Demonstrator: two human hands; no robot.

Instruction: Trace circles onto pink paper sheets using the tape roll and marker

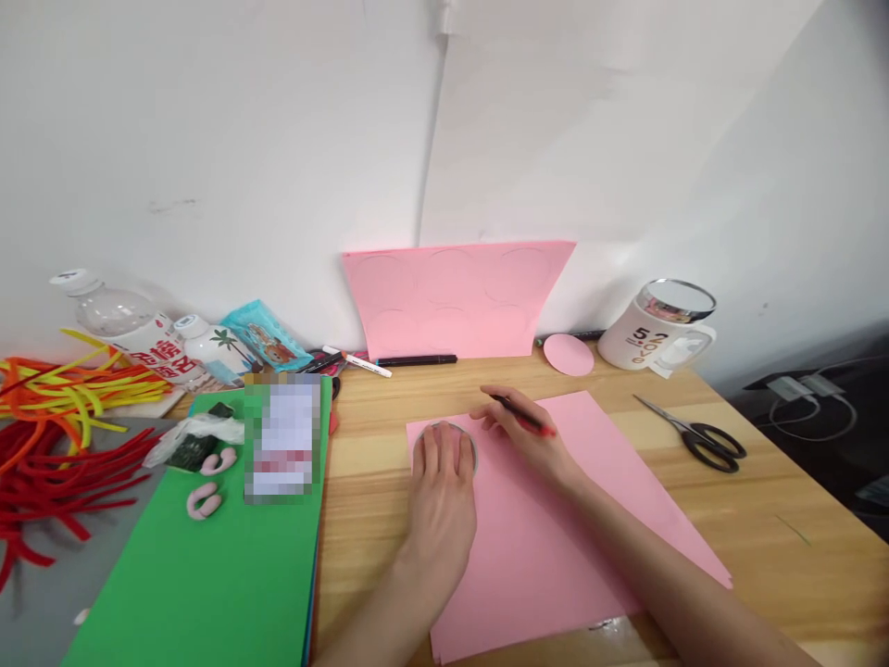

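Note:
My left hand (444, 496) lies flat with its fingers stretched over a round, grey-rimmed disc (476, 454), near the upper left corner of a pink paper stack (556, 547). The disc is mostly hidden beneath those fingers. To the right, my right hand (532, 435) grips a dark pen (518, 412) with a red end, its fingers bent over the same pink paper. I cannot tell whether the pen's tip touches the sheet.
Pink paper with faint drawn circles (458, 296) leans on the wall. A pink paper circle (568, 355), white mug (653, 329) and black-handled scissors (698, 437) sit at right. Green paper (208, 584), earbuds (205, 500), bottles (131, 324) and red strips (56, 491) occupy the left.

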